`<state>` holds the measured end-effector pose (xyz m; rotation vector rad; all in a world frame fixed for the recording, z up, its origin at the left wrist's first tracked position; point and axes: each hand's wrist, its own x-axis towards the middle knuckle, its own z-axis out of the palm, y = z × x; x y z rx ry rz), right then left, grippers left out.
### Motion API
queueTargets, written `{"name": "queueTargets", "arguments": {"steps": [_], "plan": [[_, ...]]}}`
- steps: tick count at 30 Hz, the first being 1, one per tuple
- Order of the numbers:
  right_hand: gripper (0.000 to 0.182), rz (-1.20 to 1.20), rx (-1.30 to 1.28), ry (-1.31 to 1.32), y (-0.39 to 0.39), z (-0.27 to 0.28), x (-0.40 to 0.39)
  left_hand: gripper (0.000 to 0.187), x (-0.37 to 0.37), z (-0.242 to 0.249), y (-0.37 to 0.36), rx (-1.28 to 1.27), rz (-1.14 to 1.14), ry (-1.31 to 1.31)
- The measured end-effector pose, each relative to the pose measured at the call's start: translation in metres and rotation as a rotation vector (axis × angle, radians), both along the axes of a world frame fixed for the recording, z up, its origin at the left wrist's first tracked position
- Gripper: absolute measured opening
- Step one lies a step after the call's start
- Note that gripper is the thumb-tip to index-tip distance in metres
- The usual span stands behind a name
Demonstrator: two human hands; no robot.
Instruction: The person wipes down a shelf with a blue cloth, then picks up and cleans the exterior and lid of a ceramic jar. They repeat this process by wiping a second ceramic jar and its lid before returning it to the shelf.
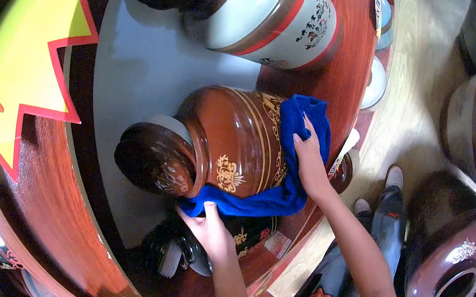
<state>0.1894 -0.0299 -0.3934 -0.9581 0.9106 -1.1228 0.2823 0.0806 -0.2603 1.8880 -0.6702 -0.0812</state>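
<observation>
A brown glazed ceramic jar [233, 136] with gold ornament and a dark lid [150, 158] stands on the shelf, appearing sideways in the view. A blue cloth [261, 205] runs along its near side and around its lower body. With thumb and fingers, my left hand [207, 231] grips one end of the cloth beside the jar's neck. My right hand [311, 160] is closed on the other end, pressed against the jar near its base. Some fingers of both hands are hidden.
A large white, brown and red jar [271, 19] stands beyond the brown one; a black jar [245, 232] is nearer. More jars [450, 258] stand on the floor at right. A yellow jagged sign [42, 47] is at left. My shoes [395, 176] show below.
</observation>
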Motion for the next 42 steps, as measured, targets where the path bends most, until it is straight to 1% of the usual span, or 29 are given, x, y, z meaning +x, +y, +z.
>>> {"name": "queueTargets", "arguments": {"steps": [3, 5, 6, 8, 9, 11, 13, 15, 16, 17, 18, 20, 21, 23, 24, 26, 27, 28, 30, 31, 32, 34, 35, 37, 38, 39, 40, 41, 42], "plan": [[0.047, 0.021, -0.023, 0.064, -0.002, -0.002, -0.002, 0.063, 0.001, 0.000, 0.005, -0.017, -0.022, 0.012], [0.047, 0.017, -0.046, 0.068, -0.002, -0.004, -0.004, 0.061, -0.005, 0.001, 0.004, -0.127, -0.024, 0.072], [0.048, 0.016, -0.070, 0.073, -0.002, -0.005, -0.004, 0.061, -0.008, 0.005, 0.002, -0.127, -0.025, 0.072], [0.047, 0.014, -0.062, 0.081, -0.002, -0.006, -0.004, 0.061, -0.013, 0.011, -0.002, -0.220, 0.021, 0.246], [0.047, 0.014, -0.053, 0.089, -0.003, -0.003, -0.005, 0.061, -0.012, 0.011, -0.003, -0.220, 0.022, 0.246], [0.047, 0.020, -0.061, 0.058, -0.003, 0.005, -0.008, 0.043, -0.008, 0.009, -0.008, -0.256, 0.115, 0.203], [0.046, 0.026, -0.065, 0.027, -0.004, 0.022, -0.013, 0.042, -0.005, 0.006, -0.010, -0.271, 0.121, 0.213], [0.044, 0.071, -0.338, 0.026, -0.006, 0.040, -0.018, 0.040, -0.004, 0.003, -0.010, -0.285, 0.127, 0.224], [0.044, 0.142, -0.437, 0.070, -0.008, 0.049, -0.021, 0.047, -0.004, 0.002, -0.010, -0.284, 0.153, 0.243], [0.043, 0.162, -0.515, 0.066, -0.012, 0.061, -0.024, 0.055, -0.004, 0.001, -0.011, -0.284, 0.178, 0.262], [0.041, 0.138, -0.585, 0.051, -0.016, 0.074, -0.023, 0.055, -0.004, 0.000, -0.012, -0.285, 0.174, 0.262], [0.039, 0.178, -0.701, 0.217, -0.021, 0.094, -0.024, 0.053, -0.001, -0.001, -0.010, -0.331, 0.062, 0.311], [0.039, 0.177, -0.702, 0.216, -0.025, 0.098, -0.018, 0.053, 0.003, -0.003, -0.009, -0.332, 0.061, 0.310], [0.038, 0.138, -0.578, 0.177, -0.040, 0.105, -0.007, 0.051, 0.012, -0.003, -0.003, -0.270, -0.008, 0.257], [0.036, 0.081, -0.572, 0.143, -0.049, 0.103, 0.000, 0.051, 0.013, -0.003, -0.003, -0.271, -0.006, 0.255], [0.036, 0.190, -0.605, 0.113, -0.071, 0.096, 0.010, 0.049, 0.011, -0.005, -0.004, -0.205, 0.089, 0.182], [0.039, 0.279, -0.630, 0.078, -0.085, 0.094, 0.014, 0.048, -0.002, -0.001, -0.014, -0.189, 0.157, 0.177], [0.039, 0.276, -0.631, 0.077, -0.089, 0.094, 0.019, 0.048, -0.005, -0.001, -0.016, -0.190, 0.154, 0.176], [0.043, 0.320, -0.498, 0.055, -0.095, 0.093, 0.027, 0.048, -0.006, -0.003, -0.019, -0.260, 0.100, 0.200], [0.047, 0.369, -0.399, -0.020, -0.099, 0.092, 0.025, 0.048, -0.004, -0.004, -0.018, -0.258, 0.101, 0.200], [0.048, 0.502, -0.315, 0.071, -0.105, 0.088, 0.023, 0.048, 0.000, -0.007, -0.015, -0.255, 0.094, 0.184], [0.039, 0.514, -0.258, 0.107, -0.106, 0.076, 0.018, 0.048, 0.001, -0.010, -0.015, -0.252, 0.088, 0.169], [0.039, 0.513, -0.257, 0.108, -0.104, 0.065, 0.018, 0.048, 0.000, -0.012, -0.016, -0.267, 0.115, 0.165], [0.030, 0.347, -0.303, 0.111, -0.094, 0.039, 0.021, 0.048, -0.006, -0.014, -0.020, -0.280, 0.140, 0.162], [0.030, 0.345, -0.301, 0.112, -0.088, 0.029, 0.022, 0.048, -0.013, -0.014, -0.025, -0.292, 0.188, 0.139], [0.028, 0.268, -0.297, 0.154, -0.083, 0.026, 0.020, 0.049, -0.018, -0.015, -0.028, -0.305, 0.236, 0.117], [0.027, 0.191, -0.292, 0.197, -0.078, 0.024, 0.016, 0.049, -0.019, -0.018, -0.027, -0.300, 0.234, 0.118], [0.027, 0.259, -0.248, 0.334, -0.072, 0.021, 0.009, 0.052, -0.019, -0.021, -0.024, -0.291, 0.220, 0.156], [0.027, 0.257, -0.246, 0.334, -0.062, 0.009, 0.011, 0.055, -0.019, -0.024, -0.020, -0.284, 0.207, 0.194]]}}
